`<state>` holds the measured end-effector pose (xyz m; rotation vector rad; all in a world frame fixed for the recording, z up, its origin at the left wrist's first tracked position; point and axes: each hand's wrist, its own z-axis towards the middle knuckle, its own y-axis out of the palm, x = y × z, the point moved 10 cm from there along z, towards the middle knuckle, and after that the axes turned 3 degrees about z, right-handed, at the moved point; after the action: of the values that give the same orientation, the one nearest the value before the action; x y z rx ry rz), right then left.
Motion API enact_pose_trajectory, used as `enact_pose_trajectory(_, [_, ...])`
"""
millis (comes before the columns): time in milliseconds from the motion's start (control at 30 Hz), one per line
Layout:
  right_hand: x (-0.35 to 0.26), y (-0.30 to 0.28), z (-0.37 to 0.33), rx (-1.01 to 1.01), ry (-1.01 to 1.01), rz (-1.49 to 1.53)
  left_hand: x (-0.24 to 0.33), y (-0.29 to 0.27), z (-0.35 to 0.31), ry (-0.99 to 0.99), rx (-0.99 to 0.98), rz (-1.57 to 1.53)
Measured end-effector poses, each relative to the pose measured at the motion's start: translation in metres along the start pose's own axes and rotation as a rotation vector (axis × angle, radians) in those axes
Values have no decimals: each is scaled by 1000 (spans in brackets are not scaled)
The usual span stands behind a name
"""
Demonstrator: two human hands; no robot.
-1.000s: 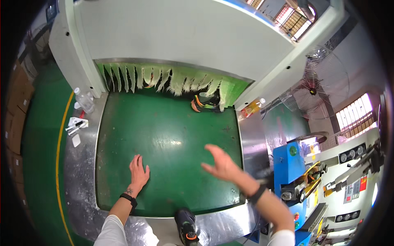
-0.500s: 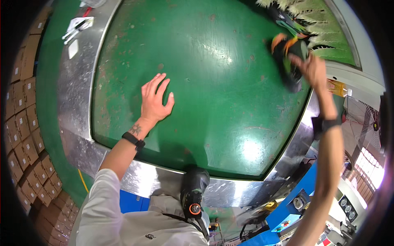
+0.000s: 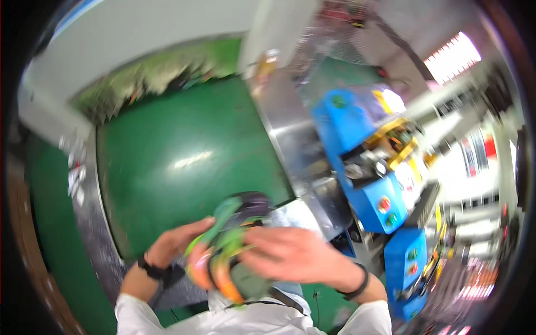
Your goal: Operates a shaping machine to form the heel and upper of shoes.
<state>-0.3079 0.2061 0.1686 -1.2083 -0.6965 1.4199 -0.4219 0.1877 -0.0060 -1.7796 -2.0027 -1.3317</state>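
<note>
Close to my body, both hands are on a shoe [image 3: 228, 237] in black, bright green and orange, tilted and smeared by motion. My left hand [image 3: 181, 240] is at its left side, with the thumb up along the edge and the other fingers hidden. Over the shoe's right side, my right hand [image 3: 296, 254] lies with its fingers bent round the upper, blurred. Beneath and beyond them is the green work surface [image 3: 173, 134] with its metal border.
At the far end, a fringed curtain [image 3: 151, 84] hangs in a low opening, with dark and green shapes beneath. Blue machine housings [image 3: 374, 206] with round buttons stand on the right. Small items [image 3: 77, 178] lie on the left metal border, with brown cartons [image 3: 22, 223] beyond.
My right hand has brought the shoe from the far right to near my body. My left hand has left the green surface and joined it. The view has swung rightward.
</note>
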Motion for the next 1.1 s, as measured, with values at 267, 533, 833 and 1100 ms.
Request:
enact_pose_trajectory(267, [-12,44,-223,778,810,1331,-16,133,-5,554,-196,-258])
enact_pose_trajectory(533, [-31,-38,-339,740,961,961,-61,301,71,514,-363,-87])
enact_pose_trajectory(833, [-1,-46,-498,1279,1235,876,29,368,215,779,-44,99])
enact_pose_trajectory(1100, [64,-114,-475,1309,1389,806,175,482,545,438,-52,966])
